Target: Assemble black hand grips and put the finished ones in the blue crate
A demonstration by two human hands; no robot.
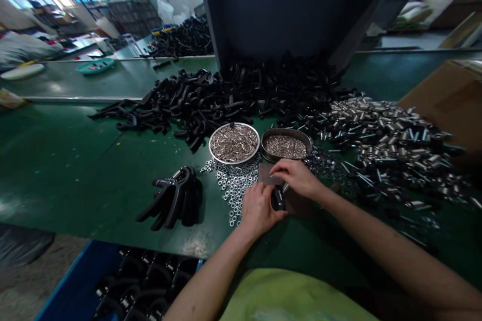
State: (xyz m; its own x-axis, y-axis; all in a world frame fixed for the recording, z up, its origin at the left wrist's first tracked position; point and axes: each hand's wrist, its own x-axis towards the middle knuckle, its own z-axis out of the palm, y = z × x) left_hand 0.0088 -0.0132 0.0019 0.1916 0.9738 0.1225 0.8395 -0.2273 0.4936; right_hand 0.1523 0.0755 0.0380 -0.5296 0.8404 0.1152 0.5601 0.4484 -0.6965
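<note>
My left hand point(259, 208) is wrapped round a black plastic clamp part point(277, 198) and holds it over a flat brownish plate point(265, 172) on the bench. A metal spring point(285, 187) shows at the part's upper right side. Just above it, my right hand point(295, 176) has its thumb and fingers pinched together; a tiny bright tip shows there, too small to name. Beyond the hands stand a round dish of small metal pins point(234, 143) and an oval tin of tiny metal pieces point(286, 146). Loose hex nuts point(235, 185) lie left of the plate.
Several black clamps point(171, 198) lie together on the green bench at left. A heap of black parts point(196, 95) spills from a tipped grey bin point(301, 15). Metal cylinders and screws point(395, 135) pile up at right beside a cardboard box point(448, 100). A blue crate point(71, 283) sits below.
</note>
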